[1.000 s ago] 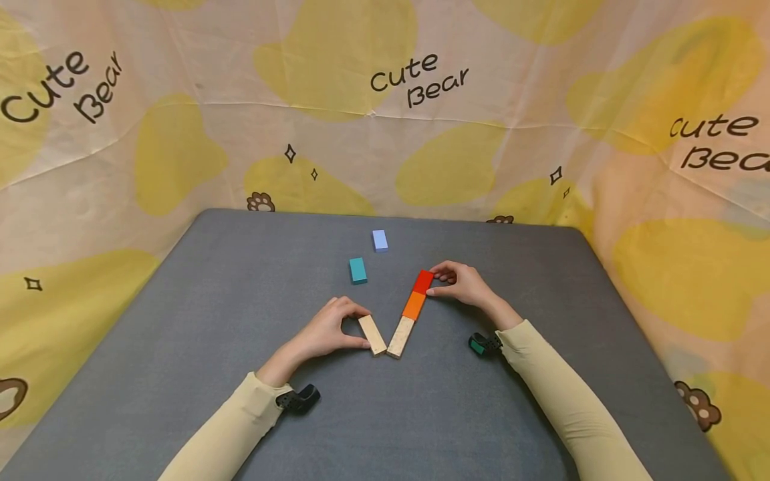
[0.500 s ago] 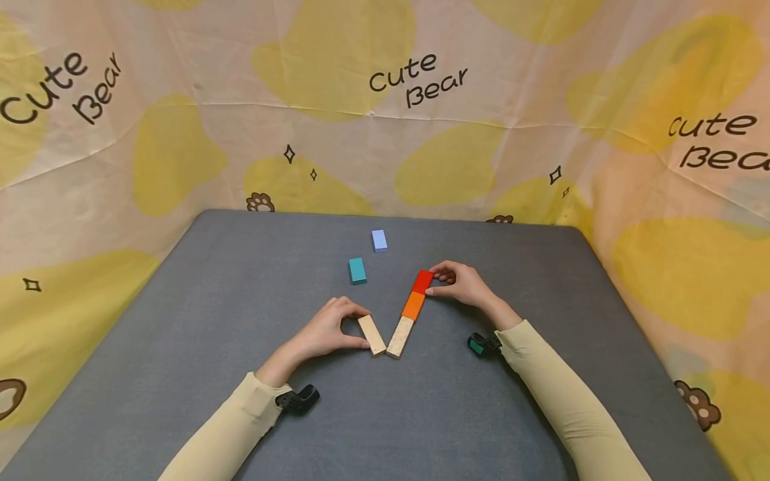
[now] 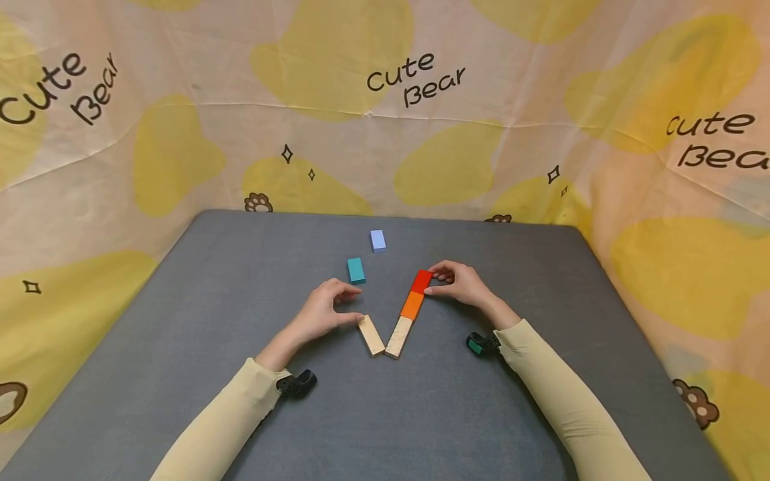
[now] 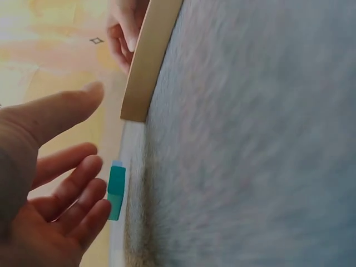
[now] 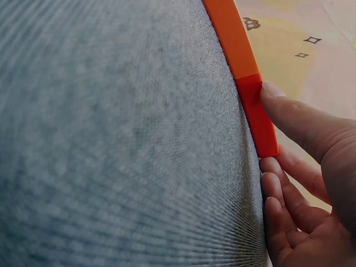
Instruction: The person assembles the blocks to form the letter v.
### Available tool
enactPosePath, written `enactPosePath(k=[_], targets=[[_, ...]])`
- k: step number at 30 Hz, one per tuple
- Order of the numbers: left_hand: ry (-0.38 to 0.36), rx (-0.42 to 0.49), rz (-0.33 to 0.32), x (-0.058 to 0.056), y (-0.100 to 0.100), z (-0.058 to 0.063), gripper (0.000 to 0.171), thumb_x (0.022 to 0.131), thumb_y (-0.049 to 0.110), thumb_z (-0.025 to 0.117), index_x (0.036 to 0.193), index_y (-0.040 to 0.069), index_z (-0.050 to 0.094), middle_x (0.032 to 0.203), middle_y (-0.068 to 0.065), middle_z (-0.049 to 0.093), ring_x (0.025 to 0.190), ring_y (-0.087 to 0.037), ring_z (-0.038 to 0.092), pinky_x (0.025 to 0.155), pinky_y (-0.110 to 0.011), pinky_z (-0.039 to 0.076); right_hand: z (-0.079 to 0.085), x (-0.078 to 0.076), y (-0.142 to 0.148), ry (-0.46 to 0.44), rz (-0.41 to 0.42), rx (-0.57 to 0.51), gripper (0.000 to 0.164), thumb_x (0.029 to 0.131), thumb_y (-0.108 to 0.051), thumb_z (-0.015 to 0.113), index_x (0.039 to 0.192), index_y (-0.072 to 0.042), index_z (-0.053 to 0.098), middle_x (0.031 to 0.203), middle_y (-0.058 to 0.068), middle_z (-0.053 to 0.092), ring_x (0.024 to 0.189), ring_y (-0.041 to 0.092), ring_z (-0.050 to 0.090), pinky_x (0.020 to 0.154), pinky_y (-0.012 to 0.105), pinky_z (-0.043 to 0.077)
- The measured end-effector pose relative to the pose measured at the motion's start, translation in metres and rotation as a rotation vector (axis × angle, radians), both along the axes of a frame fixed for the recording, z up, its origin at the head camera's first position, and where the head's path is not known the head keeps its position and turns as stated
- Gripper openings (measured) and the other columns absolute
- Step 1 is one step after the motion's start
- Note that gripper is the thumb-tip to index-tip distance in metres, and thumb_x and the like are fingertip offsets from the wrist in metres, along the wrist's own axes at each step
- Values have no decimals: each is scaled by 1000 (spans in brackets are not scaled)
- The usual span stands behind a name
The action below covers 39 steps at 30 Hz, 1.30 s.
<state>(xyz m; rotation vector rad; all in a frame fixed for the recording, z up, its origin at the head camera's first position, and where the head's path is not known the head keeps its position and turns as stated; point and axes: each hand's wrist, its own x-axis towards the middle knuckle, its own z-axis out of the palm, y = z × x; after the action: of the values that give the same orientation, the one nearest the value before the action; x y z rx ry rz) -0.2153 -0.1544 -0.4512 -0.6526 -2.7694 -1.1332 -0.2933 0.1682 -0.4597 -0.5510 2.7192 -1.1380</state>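
Observation:
My left hand [image 3: 320,308] is off the left plain wooden block [image 3: 371,336], its thumb near the block's far end. In the left wrist view the fingers [image 4: 69,189] are parted from the thumb with nothing between them, and the teal block [image 4: 115,186] shows beyond them. My right hand [image 3: 466,286] holds the red block [image 3: 422,281], thumb at its side and fingers at its far end. The red block joins an orange block [image 3: 412,305] and a second plain wooden block [image 3: 398,338] in one slanting row. Both wooden blocks meet at their near ends, forming a V.
Beyond the left hand the teal block lies on the grey table [image 3: 511,414], and a lavender block [image 3: 377,241] sits farther back. A patterned cloth [image 3: 337,147] hangs behind and beside the table.
My left hand has let go of the left wooden block and moved away from me, toward the teal block. The right hand and the blocks stay put.

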Motion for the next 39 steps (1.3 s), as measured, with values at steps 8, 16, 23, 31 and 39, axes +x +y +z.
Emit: enactPosePath(k=[8, 16, 23, 31, 39], targets=[[21, 46, 126, -26, -5, 2, 47, 74, 26, 82, 113, 5, 66, 102, -11, 58, 93, -27, 58, 83, -43, 48, -1, 0, -1, 3, -4, -4, 53, 76, -36, 79, 119, -11, 63, 112, 9, 64, 100, 23, 58, 91, 40, 46], [-20, 36, 162, -50, -9, 2, 51, 74, 26, 81, 117, 4, 64, 108, -15, 58, 100, -31, 57, 87, -46, 45, -2, -1, -1, 0, -9, -4, 51, 76, -35, 79, 118, -11, 63, 111, 9, 64, 99, 22, 58, 91, 40, 46], [-75, 9, 183, -66, -11, 2, 57, 73, 28, 82, 121, 5, 61, 114, -15, 57, 106, -32, 54, 92, -47, 42, -2, 0, -1, -1, -9, -12, 49, 76, -33, 79, 118, -11, 64, 111, 9, 64, 100, 23, 58, 91, 40, 46], [-145, -11, 176, -74, -13, -1, 64, 72, 30, 83, 126, 6, 58, 121, -14, 55, 113, -31, 52, 97, -47, 40, -2, -1, -1, 1, -6, -17, 49, 76, -33, 79, 118, -11, 64, 110, 9, 64, 99, 23, 58, 91, 40, 47], [-155, -37, 170, -78, -13, -6, 67, 71, 31, 83, 128, 6, 58, 125, -15, 55, 116, -32, 47, 100, -47, 37, -1, -1, 0, -3, -8, -15, 50, 76, -34, 80, 118, -11, 64, 111, 9, 64, 99, 23, 58, 91, 40, 46]])
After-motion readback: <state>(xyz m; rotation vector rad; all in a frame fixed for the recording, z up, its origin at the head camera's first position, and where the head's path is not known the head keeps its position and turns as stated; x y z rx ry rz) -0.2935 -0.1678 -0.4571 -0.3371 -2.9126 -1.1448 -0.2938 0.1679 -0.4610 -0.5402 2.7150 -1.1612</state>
